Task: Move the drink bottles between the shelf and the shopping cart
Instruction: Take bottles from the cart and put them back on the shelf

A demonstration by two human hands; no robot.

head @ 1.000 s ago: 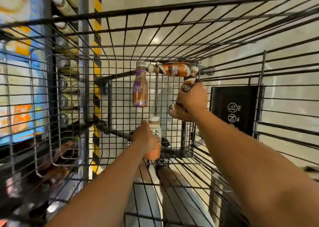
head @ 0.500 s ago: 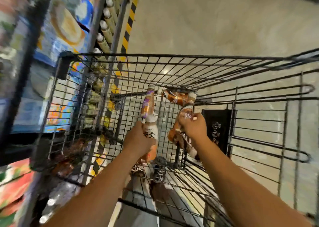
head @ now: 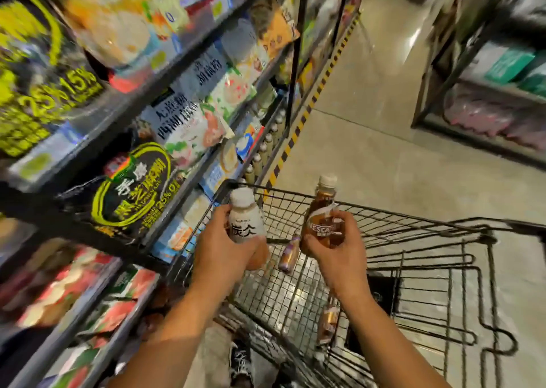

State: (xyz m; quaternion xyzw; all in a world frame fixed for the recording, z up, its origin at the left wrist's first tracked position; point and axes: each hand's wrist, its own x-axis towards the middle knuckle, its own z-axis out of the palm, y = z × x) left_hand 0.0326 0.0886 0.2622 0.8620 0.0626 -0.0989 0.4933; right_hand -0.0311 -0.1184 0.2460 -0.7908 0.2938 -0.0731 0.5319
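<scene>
I am looking down a store aisle with a pale polished floor [head: 369, 139]; a packed shelf [head: 165, 98] of snack bags is running along my left, and a row of bottles [head: 266, 145] is standing on its low tier beside a yellow-and-black floor stripe [head: 313, 95]. Compared with half a second ago, both arms have risen out of the shopping cart [head: 384, 257] and are now above its rim. My left hand [head: 221, 249] is wrapping its fingers around a white-capped milk tea bottle [head: 246, 219], held upright. My right hand [head: 336, 249] is curling around a brown Nescafe bottle [head: 320, 213]. A purple-labelled bottle [head: 289, 254] and another brown bottle [head: 328, 322] are lying in the cart basket.
</scene>
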